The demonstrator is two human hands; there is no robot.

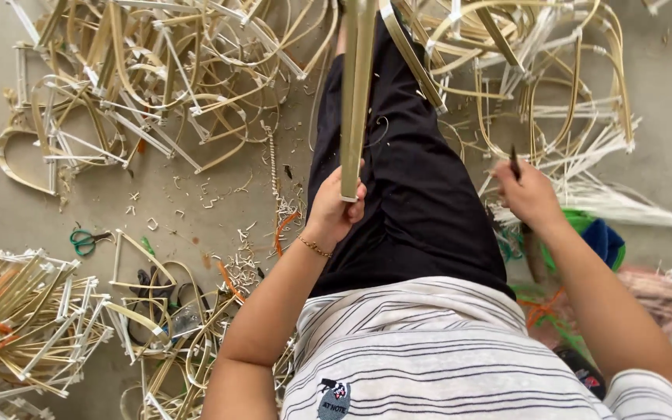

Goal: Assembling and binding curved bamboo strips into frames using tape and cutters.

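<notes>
My left hand (336, 208) is closed around the near end of a long, flat pale bamboo strip (357, 93) that runs up and away over my dark-trousered lap. My right hand (528, 194) is held out to the right and grips a small dark tool (514, 163) whose tip points upward. The two hands are apart, with my leg between them. A thin bracelet sits on my left wrist.
Heaps of bent bamboo frames bound with white strips (157, 70) cover the floor at upper left, upper right (553, 78) and lower left (25, 327). Green-handled scissors (83, 241) lie on the concrete. White strips (631, 202) and coloured cloth (600, 241) lie at right.
</notes>
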